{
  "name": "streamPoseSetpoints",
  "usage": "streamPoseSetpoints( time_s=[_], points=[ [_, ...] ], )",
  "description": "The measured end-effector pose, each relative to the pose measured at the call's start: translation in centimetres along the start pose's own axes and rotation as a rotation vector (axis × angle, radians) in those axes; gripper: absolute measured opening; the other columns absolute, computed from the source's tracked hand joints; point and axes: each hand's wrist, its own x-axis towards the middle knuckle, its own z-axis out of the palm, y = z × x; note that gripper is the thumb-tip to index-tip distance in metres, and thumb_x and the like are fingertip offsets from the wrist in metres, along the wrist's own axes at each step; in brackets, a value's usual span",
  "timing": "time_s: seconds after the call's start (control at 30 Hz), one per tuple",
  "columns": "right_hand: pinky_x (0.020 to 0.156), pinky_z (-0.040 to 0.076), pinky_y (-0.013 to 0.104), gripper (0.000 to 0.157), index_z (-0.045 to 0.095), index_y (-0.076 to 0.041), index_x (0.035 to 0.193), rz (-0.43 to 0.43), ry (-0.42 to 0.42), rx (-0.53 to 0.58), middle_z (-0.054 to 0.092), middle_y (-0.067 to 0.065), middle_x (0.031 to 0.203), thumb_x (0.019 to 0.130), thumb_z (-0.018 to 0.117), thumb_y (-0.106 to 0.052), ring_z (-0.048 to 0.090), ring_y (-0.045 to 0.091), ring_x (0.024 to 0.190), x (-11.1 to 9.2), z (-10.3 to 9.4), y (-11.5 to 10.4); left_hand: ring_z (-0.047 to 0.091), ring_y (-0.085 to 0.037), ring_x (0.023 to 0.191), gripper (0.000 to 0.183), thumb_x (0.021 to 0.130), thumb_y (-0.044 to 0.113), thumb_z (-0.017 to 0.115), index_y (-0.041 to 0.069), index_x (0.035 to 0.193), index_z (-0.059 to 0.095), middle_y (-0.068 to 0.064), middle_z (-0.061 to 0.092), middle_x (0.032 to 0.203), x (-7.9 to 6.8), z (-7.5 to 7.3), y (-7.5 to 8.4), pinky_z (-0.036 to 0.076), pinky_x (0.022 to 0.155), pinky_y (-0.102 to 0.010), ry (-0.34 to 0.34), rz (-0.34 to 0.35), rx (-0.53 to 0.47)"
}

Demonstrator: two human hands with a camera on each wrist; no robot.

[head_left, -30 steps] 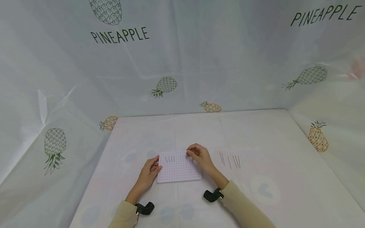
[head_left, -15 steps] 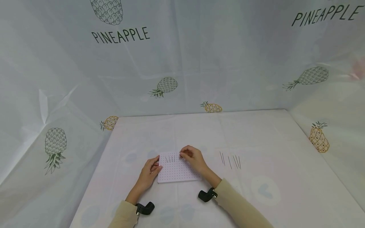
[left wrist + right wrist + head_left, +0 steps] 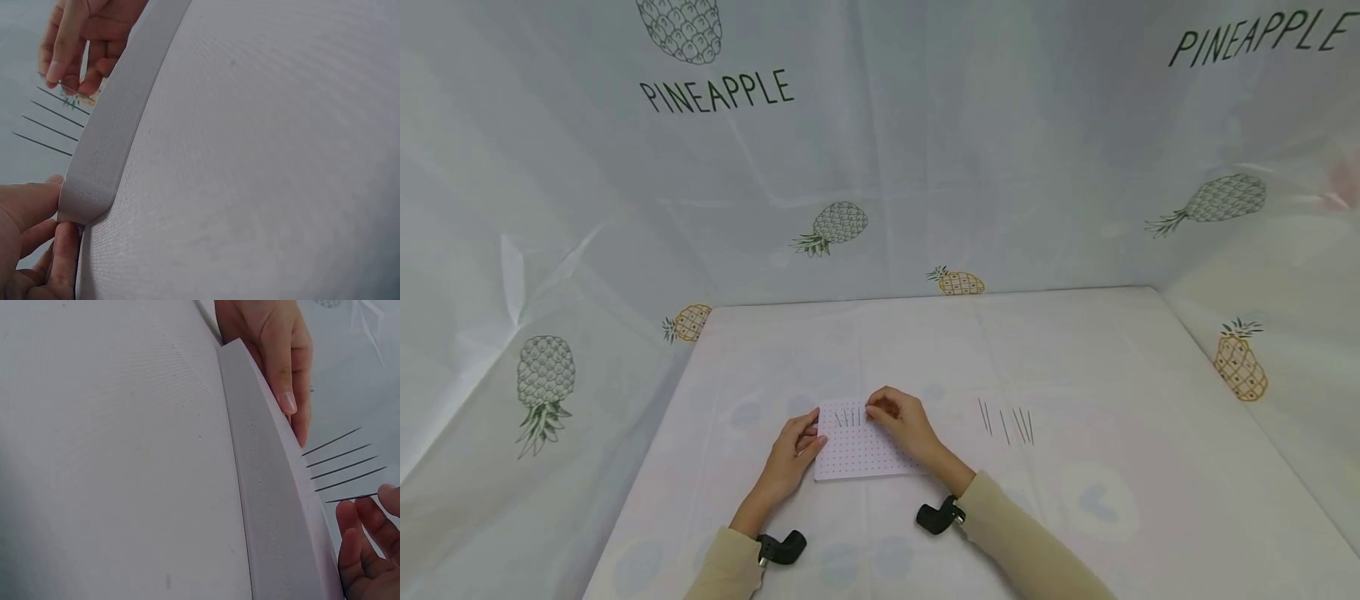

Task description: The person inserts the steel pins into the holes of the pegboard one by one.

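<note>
L hand (image 3: pixel 796 450) at board's L edge: fingers + thumb pinch white perforated board (image 3: pixel 850 454) nr a corner. Board lies flat on table (image 3: pixel 1112 350), btwn the hands, long side running L-R.

Next, 4 standing pins (image 3: pixel 339 455) in a row nr board's far edge, L half. Long axes up from board face, not quite parallel; in head view the leftmost leans most.

Key relation: held pin (image 3: pixel 340 500) sits just R of that row, roughly in line w/ it, pinched btwn thumb + fingertips of R hand (image 3: pixel 910 423). R hand is the nearer one by far, L hand is off at the edge past the other pins. Pin's lower end points down at board, right by its face; can't tell if tip is in a hole or just above. Long axis approx parallel to standing pins in L wrist view, a bit flatter than them in R wrist view.

Far R, well apart from board: loose pins (image 3: pixel 1004 427) flat on table, long axes mostly near-far, slight slant.

Count: 1 board, 4 pins up, 1 in R fingers, 6 loose (thin, best read), 2 hands, 2 blk wrist units (image 3: pixel 940 516), 1 per wrist. Holes too small to count.
</note>
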Motion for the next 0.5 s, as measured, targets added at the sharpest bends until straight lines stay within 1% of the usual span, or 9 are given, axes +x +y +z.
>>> streamPoseSetpoints(
  time_s=[0.1, 0.13, 0.17, 0.27, 0.33, 0.43, 0.5],
  points=[
    [0.067, 0.047, 0.020, 0.007, 0.068, 0.001, 0.098, -0.007, 0.010, -0.040, 0.069, 0.011, 0.086, 0.096, 0.066, -0.004, 0.062, 0.021, 0.077, 0.2, 0.4, 1.8, 0.053, -0.024, 0.108, 0.054, 0.098, 0.010, 0.064, -0.004, 0.146, 0.045, -0.017, 0.054, 0.125, 0.0, 0.0, 0.0, 0.049, 0.097, -0.032, 0.007, 0.004, -0.003],
    [0.066, 0.047, 0.020, 0.006, 0.068, -0.001, 0.098, -0.013, 0.013, -0.052, 0.068, 0.007, 0.086, 0.096, 0.066, -0.007, 0.060, 0.016, 0.076, 0.3, 0.5, 2.4, 0.053, -0.024, 0.108, 0.054, 0.098, 0.010, 0.064, -0.004, 0.146, 0.045, -0.017, 0.054, 0.124, 0.0, 0.0, 0.0, 0.049, 0.097, -0.030, 0.008, 0.004, 0.002],
    [0.067, 0.047, 0.021, 0.006, 0.069, -0.004, 0.098, -0.020, 0.017, -0.063, 0.068, 0.003, 0.085, 0.096, 0.067, -0.009, 0.058, 0.012, 0.076, 0.3, 0.6, 3.0, 0.053, -0.022, 0.107, 0.054, 0.098, 0.012, 0.065, -0.003, 0.146, 0.045, -0.015, 0.054, 0.124, 0.1, 0.1, -0.7, 0.048, 0.096, -0.026, 0.004, 0.009, 0.006],
    [0.067, 0.048, 0.022, 0.006, 0.069, -0.004, 0.098, -0.038, 0.012, -0.097, 0.066, 0.000, 0.085, 0.096, 0.067, -0.009, 0.057, 0.011, 0.076, 0.3, 0.6, 3.2, 0.053, -0.022, 0.107, 0.054, 0.098, 0.012, 0.065, -0.003, 0.146, 0.045, -0.015, 0.054, 0.124, 0.1, 0.1, -0.8, 0.048, 0.094, -0.021, 0.008, 0.015, 0.013],
    [0.068, 0.048, 0.022, 0.006, 0.069, -0.004, 0.099, -0.043, 0.010, -0.113, 0.067, 0.000, 0.086, 0.096, 0.067, -0.008, 0.057, 0.011, 0.077, 0.3, 0.7, 3.1, 0.052, -0.022, 0.107, 0.054, 0.098, 0.011, 0.064, -0.003, 0.146, 0.045, -0.016, 0.054, 0.124, 0.1, 0.1, -0.8, 0.048, 0.094, -0.022, 0.006, 0.010, 0.012],
    [0.069, 0.049, 0.023, 0.005, 0.069, -0.004, 0.099, -0.046, 0.006, -0.132, 0.067, 0.000, 0.089, 0.095, 0.067, -0.007, 0.057, 0.011, 0.079, 0.3, 0.7, 3.1, 0.052, -0.022, 0.108, 0.055, 0.098, 0.011, 0.065, -0.003, 0.147, 0.045, -0.015, 0.053, 0.124, 0.1, 0.1, -0.6, 0.049, 0.096, -0.027, 0.005, -0.006, 0.001],
    [0.070, 0.049, 0.023, 0.005, 0.069, -0.004, 0.099, -0.047, 0.001, -0.145, 0.068, -0.001, 0.091, 0.095, 0.067, -0.007, 0.057, 0.011, 0.080, 0.3, 0.7, 3.1, 0.053, -0.024, 0.108, 0.055, 0.097, 0.010, 0.066, -0.004, 0.146, 0.045, -0.016, 0.053, 0.125, 0.1, 0.2, -0.6, 0.049, 0.096, -0.032, 0.008, -0.003, -0.007]
  ],
)
